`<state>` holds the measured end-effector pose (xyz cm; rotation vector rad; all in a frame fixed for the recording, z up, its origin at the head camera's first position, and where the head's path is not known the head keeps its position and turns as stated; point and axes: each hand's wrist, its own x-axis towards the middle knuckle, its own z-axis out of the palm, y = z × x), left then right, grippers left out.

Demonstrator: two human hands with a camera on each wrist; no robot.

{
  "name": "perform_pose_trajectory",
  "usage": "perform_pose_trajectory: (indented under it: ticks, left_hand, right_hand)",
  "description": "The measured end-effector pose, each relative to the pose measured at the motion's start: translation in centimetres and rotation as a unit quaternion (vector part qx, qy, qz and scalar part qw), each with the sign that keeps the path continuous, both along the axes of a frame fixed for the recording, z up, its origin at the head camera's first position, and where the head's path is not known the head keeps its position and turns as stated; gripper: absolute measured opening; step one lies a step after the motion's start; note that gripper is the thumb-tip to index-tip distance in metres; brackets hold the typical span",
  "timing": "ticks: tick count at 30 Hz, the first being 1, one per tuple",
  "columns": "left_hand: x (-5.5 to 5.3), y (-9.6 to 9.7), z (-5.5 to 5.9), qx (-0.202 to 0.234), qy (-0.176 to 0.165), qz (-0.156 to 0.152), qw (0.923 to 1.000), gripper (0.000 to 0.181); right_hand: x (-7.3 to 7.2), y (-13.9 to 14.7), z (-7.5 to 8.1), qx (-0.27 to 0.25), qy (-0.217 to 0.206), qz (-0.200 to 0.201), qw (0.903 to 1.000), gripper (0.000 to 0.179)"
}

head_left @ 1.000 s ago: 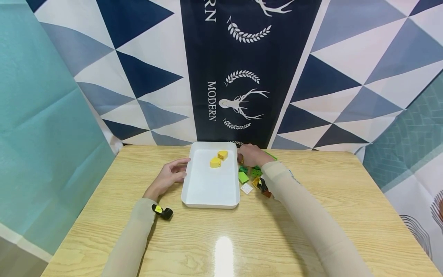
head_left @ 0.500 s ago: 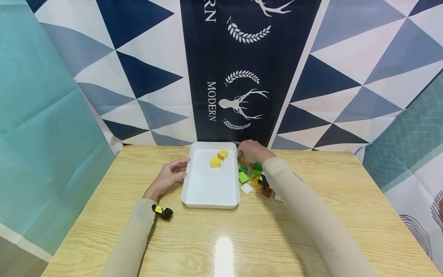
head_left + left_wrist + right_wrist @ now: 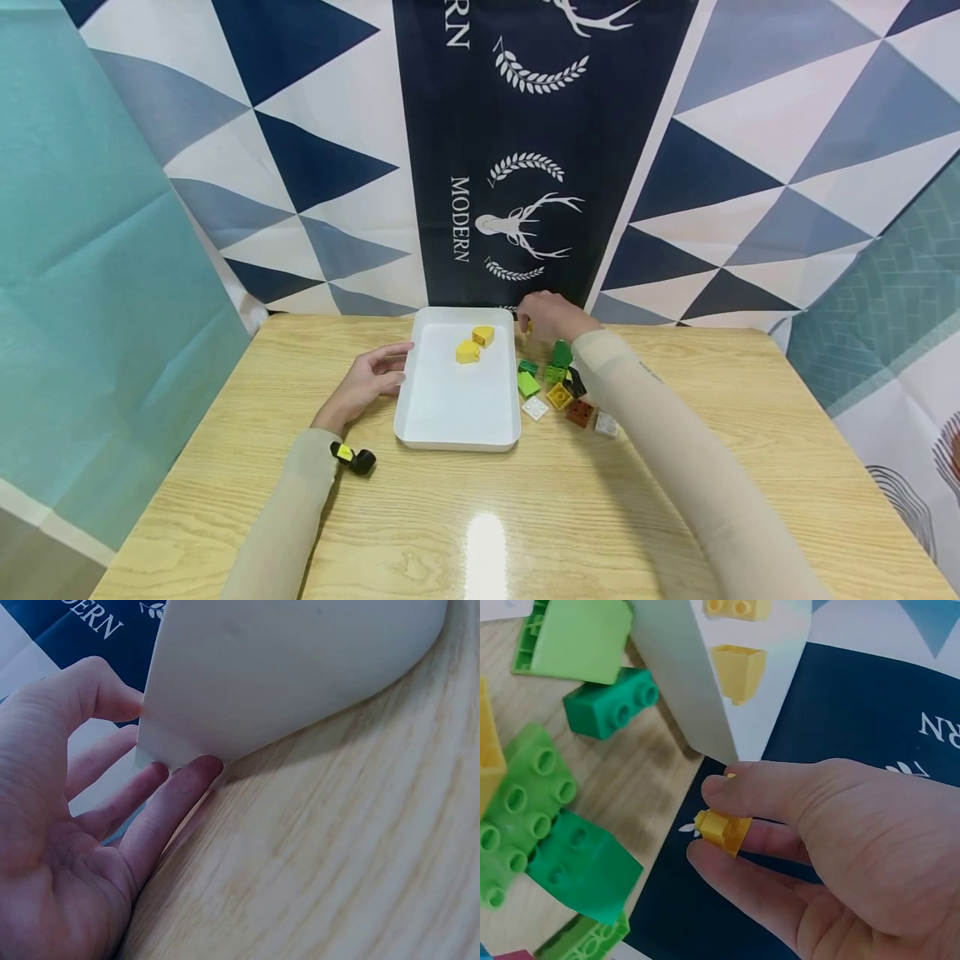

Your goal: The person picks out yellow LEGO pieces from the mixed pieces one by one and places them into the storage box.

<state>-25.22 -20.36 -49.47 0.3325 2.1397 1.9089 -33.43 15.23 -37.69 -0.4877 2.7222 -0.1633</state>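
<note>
My left hand (image 3: pixel 363 382) rests against the left wall of a white tray (image 3: pixel 457 412); in the left wrist view its thumb and loosely bent fingers touch the tray's outer side. Two yellow toy building blocks (image 3: pixel 467 352) lie inside the tray toward its far end. Just beyond the tray's far right corner, my right hand (image 3: pixel 553 315) pinches a small yellow building block (image 3: pixel 724 829) between thumb and fingers. The right wrist view shows this block apart from the tray wall, partly covered by the fingers.
Right of the tray lie loose building blocks: a lime one (image 3: pixel 528 384), a dark green one (image 3: pixel 562 353), a white one (image 3: pixel 535 407), an orange-yellow one (image 3: pixel 558 396), a brown one (image 3: pixel 580 412) and others. A patterned cloth (image 3: pixel 510 208) hangs behind the wooden table (image 3: pixel 390 517).
My right hand has risen and moved slightly away from me, holding the yellow block, so more of the loose blocks show beside the forearm. The left hand and tray have stayed put.
</note>
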Motion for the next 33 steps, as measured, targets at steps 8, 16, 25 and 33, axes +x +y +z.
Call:
perform_pose_trajectory:
  ticks: [8, 16, 25, 33]
  left_hand:
    - [0.0, -0.1, 0.0, 0.001, 0.002, 0.0, 1.0, 0.066]
    - [0.0, 0.0, 0.0, -0.002, 0.001, 0.001, 1.0, 0.065]
    - [-0.1, 0.0, 0.0, -0.006, 0.002, -0.001, 1.0, 0.066]
    - [-0.1, 0.0, 0.0, -0.009, 0.004, 0.0, 1.0, 0.065]
  right_hand:
    - [-3.0, 0.9, -1.9, -0.004, 0.015, 0.025, 0.9996, 0.025]
    - [0.0, -0.2, 0.3, -0.023, 0.023, 0.03, 0.999, 0.025]
    - [-2.8, -0.7, -2.3, -0.006, 0.02, 0.05, 0.9985, 0.018]
    - [-0.2, -2.3, -0.5, -0.014, 0.022, 0.051, 0.9984, 0.02]
